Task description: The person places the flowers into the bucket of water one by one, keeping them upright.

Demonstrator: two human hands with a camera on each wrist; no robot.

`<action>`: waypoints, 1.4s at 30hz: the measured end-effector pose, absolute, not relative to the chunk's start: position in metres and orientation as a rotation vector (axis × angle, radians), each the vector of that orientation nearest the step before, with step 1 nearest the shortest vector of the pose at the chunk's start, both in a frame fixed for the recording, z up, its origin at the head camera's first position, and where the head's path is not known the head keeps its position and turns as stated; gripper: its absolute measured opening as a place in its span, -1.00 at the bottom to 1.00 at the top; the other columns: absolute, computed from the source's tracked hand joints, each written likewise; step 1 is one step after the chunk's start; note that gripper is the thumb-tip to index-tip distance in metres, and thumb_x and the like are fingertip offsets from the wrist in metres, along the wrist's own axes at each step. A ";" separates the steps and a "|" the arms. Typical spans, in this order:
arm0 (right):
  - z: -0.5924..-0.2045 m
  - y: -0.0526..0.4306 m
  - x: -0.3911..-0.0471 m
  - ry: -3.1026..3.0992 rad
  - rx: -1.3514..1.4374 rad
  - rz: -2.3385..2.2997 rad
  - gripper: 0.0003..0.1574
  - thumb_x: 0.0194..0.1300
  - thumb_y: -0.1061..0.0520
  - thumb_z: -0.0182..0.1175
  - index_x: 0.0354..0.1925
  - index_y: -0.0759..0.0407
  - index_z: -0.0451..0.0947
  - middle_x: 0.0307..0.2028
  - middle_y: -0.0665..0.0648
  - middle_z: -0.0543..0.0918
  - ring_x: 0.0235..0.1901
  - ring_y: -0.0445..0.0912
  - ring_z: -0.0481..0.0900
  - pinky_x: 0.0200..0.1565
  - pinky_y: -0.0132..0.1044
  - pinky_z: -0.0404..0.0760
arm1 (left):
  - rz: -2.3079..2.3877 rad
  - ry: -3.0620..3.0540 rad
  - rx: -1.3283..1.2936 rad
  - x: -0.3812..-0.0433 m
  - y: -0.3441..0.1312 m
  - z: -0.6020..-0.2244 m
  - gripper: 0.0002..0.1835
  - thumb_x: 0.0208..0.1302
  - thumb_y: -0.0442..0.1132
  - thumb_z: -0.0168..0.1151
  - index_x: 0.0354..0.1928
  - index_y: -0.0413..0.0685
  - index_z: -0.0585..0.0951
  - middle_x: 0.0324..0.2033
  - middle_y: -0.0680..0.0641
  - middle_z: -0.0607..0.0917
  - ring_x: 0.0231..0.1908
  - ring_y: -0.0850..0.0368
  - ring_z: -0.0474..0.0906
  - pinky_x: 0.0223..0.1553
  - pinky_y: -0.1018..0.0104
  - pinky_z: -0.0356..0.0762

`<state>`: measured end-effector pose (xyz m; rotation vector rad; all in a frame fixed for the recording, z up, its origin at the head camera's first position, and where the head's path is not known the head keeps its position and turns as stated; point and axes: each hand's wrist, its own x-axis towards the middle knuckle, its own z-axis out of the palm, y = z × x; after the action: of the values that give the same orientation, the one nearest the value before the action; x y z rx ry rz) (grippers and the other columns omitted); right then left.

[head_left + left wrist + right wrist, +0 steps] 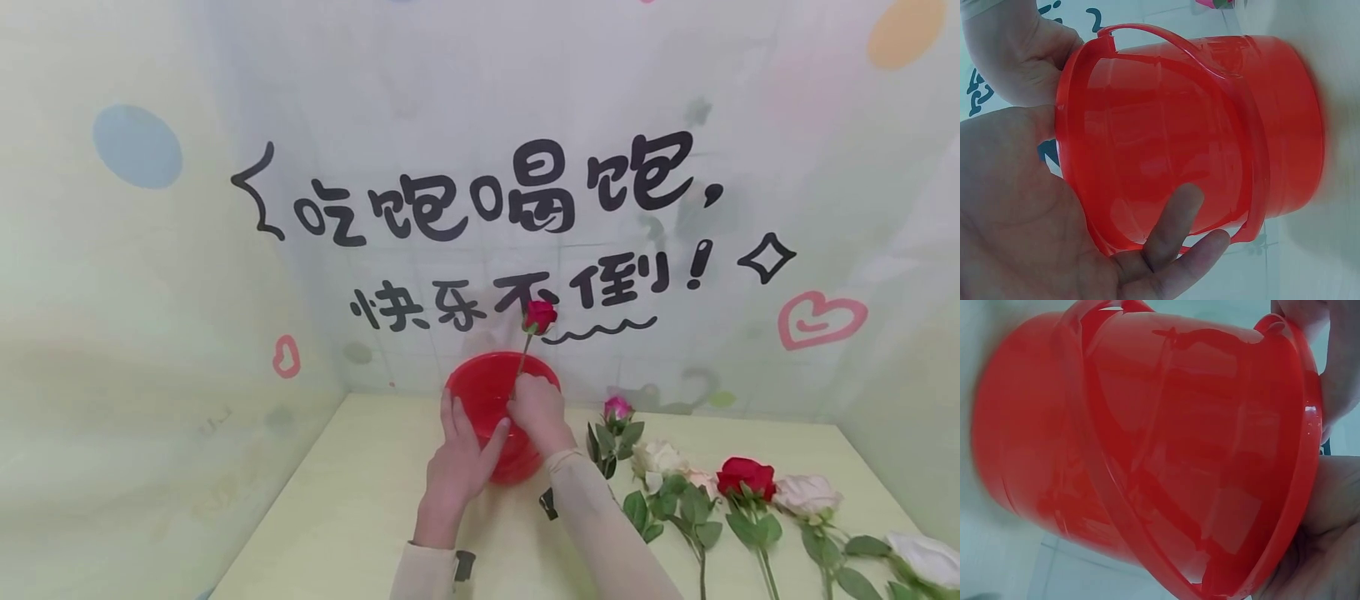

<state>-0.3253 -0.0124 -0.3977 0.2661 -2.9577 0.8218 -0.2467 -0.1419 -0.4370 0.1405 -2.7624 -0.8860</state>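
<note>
A red plastic bucket with a red handle stands upright on the table near the back wall. My left hand holds it at the left and front of its rim, thumb at the rim and two fingers stretched along the outside in the left wrist view. Over the bucket's mouth, my right hand grips the stem of a red rose, its bloom up and leaning slightly right. The stem's lower end is hidden by the hand and bucket. In the right wrist view, the bucket's wall fills most of the frame.
Several artificial flowers lie to the right: a pink rose, a cream rose, a red rose, a pale pink rose and a white flower. A printed wall sheet rises behind the pale yellow table.
</note>
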 end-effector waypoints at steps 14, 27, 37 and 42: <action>-0.391 -0.014 -0.326 -2.979 0.184 0.803 -0.60 0.22 0.18 0.54 -0.03 0.30 0.66 -0.39 0.16 0.73 -0.37 0.04 0.74 -0.18 -0.14 0.79 | -0.914 -2.755 0.136 -0.245 -0.143 -0.435 0.19 0.33 0.22 0.35 0.67 -0.23 -0.11 0.44 -0.32 0.34 -0.57 0.14 0.53 -0.34 0.06 0.77; -0.388 0.006 -0.327 -2.745 0.199 1.551 -0.64 0.58 0.04 0.16 -0.26 0.30 0.60 -0.48 0.18 0.69 -0.51 -0.03 0.70 -0.30 -0.27 0.72 | -0.892 -2.757 0.126 -0.246 -0.143 -0.435 0.18 0.34 0.21 0.35 0.66 -0.26 -0.10 0.49 -0.33 0.27 -0.57 0.13 0.52 -0.38 0.09 0.75; -0.391 0.017 -0.322 -2.492 0.163 2.062 -0.53 0.63 -0.07 0.12 0.00 0.35 0.60 -0.21 0.29 0.77 -0.37 0.01 0.82 -0.21 -0.22 0.79 | -0.867 -2.763 0.139 -0.244 -0.145 -0.434 0.18 0.32 0.18 0.39 0.66 -0.25 -0.09 0.49 -0.32 0.28 -0.48 0.08 0.60 -0.30 0.02 0.79; -0.399 0.023 -0.318 -2.415 0.204 2.100 -0.57 0.60 -0.06 0.19 0.00 0.33 0.62 -0.19 0.28 0.77 -0.29 0.03 0.83 -0.19 -0.20 0.80 | -0.878 -2.764 0.131 -0.243 -0.145 -0.435 0.17 0.33 0.19 0.37 0.66 -0.26 -0.08 0.49 -0.32 0.28 -0.49 0.09 0.59 -0.31 0.02 0.78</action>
<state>-0.3176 0.0227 -0.3988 0.2036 -2.4147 2.0997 -0.2432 -0.1450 -0.4354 0.1306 -2.7638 -0.8776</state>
